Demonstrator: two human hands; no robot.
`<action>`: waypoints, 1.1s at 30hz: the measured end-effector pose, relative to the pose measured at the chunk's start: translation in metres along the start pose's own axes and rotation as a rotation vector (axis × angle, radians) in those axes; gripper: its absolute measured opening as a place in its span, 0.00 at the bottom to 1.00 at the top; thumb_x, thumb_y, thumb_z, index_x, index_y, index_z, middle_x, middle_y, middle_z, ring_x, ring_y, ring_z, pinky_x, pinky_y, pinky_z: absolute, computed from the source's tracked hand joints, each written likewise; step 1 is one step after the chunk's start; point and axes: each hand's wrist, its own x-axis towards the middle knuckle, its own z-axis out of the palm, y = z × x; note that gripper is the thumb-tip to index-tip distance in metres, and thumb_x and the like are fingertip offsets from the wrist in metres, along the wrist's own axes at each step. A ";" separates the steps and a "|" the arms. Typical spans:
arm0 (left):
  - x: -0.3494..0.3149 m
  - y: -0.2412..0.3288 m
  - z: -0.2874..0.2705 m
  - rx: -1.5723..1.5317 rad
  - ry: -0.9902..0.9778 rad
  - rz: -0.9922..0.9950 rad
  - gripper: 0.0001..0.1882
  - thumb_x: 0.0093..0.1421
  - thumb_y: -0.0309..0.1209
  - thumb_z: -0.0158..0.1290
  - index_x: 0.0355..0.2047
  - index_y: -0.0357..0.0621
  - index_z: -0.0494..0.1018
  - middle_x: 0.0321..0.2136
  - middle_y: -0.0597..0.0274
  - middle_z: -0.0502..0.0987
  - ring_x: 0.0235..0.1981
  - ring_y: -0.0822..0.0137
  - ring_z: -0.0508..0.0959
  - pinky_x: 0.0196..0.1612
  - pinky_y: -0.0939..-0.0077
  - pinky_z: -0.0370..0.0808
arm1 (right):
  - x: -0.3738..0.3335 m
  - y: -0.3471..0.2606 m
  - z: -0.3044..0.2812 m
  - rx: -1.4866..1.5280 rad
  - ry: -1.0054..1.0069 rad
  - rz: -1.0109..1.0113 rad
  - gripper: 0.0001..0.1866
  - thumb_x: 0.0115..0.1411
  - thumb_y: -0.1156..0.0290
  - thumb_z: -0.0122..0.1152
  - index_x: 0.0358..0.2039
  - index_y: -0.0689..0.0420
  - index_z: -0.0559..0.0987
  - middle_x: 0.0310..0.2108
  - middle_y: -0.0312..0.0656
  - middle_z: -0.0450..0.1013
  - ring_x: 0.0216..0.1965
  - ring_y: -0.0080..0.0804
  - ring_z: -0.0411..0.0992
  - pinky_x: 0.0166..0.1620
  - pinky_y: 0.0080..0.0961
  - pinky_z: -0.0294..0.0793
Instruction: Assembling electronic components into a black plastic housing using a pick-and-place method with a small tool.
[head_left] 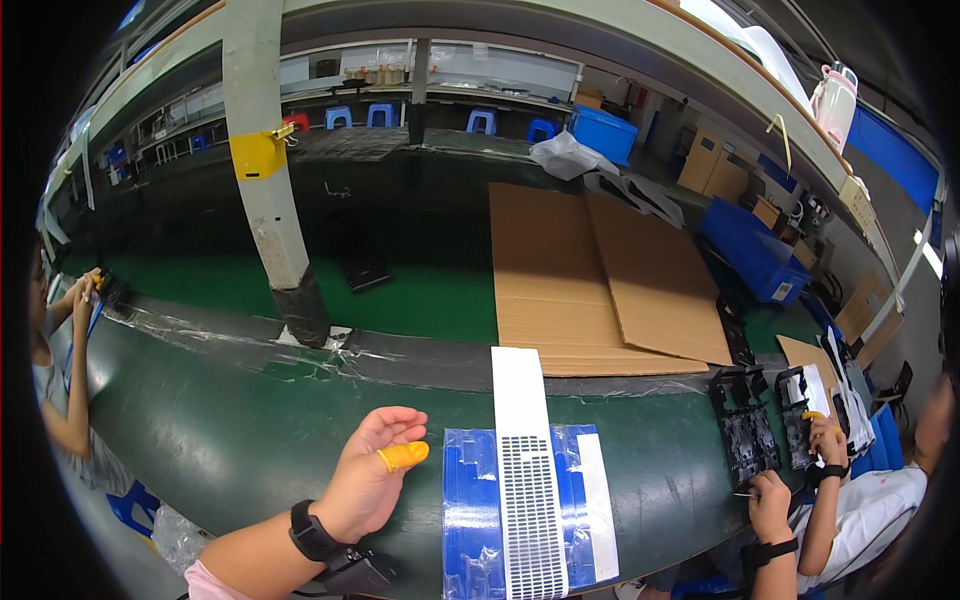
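Note:
My left hand (375,470), a yellow finger cot on its thumb, hovers empty over the green table with its fingers loosely bent and apart. To its right lies a blue board (470,500) patched with clear tape. Across it runs a long white strip (520,400) with rows of small dark rectangles on its near part. Far to the right, my right hand (770,505) has its fingers closed at the near end of a black molded frame (742,425). A thin pale tip sticks out from those fingers; what it belongs to is too small to make out.
A co-worker's hand (828,440) works on another black frame (797,400) close by on the right. Flat cardboard sheets (560,280) and a blue bin (755,250) lie beyond. A white post (265,200) rises from the table. Another person's arm (70,410) is at far left.

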 end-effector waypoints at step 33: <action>-0.020 -0.009 0.001 -0.221 -0.004 -0.141 0.13 0.60 0.28 0.44 0.46 0.45 0.62 0.45 0.56 0.70 0.44 0.60 0.73 0.45 0.59 0.74 | 0.103 -0.291 0.043 1.846 -0.536 0.517 0.09 0.54 0.76 0.58 0.34 0.69 0.75 0.25 0.45 0.73 0.23 0.26 0.72 0.26 0.18 0.74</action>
